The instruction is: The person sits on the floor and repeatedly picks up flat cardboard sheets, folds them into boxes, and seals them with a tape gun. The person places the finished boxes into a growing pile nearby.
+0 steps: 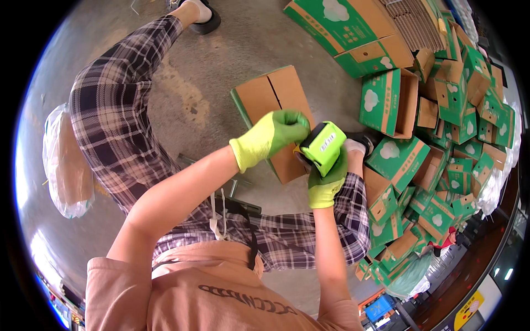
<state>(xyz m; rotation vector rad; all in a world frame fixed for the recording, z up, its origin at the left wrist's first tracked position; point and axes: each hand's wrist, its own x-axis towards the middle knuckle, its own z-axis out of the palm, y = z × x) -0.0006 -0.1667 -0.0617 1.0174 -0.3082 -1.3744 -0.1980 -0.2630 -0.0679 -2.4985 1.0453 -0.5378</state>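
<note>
My right hand (329, 185), in a lime and green work glove, is closed around a lime-green and black handheld device (324, 147) with a white label on its face. The exact kind of device cannot be made out. My left hand (272, 136), gloved the same way, is just left of the device with its fingers curled together. Whatever may be between those fingers is hidden. Beneath both hands, on the floor between my legs, stands a brown and green cardboard box (270, 99); its top flaps meet at a dark seam.
Many small green and brown boxes (436, 165) lie heaped at the right. A large green carton (345, 33) and stacked flat cardboard (411, 25) are at the upper right. On the left, a clear plastic bag (66, 165) with brown contents rests on the concrete floor (187, 83).
</note>
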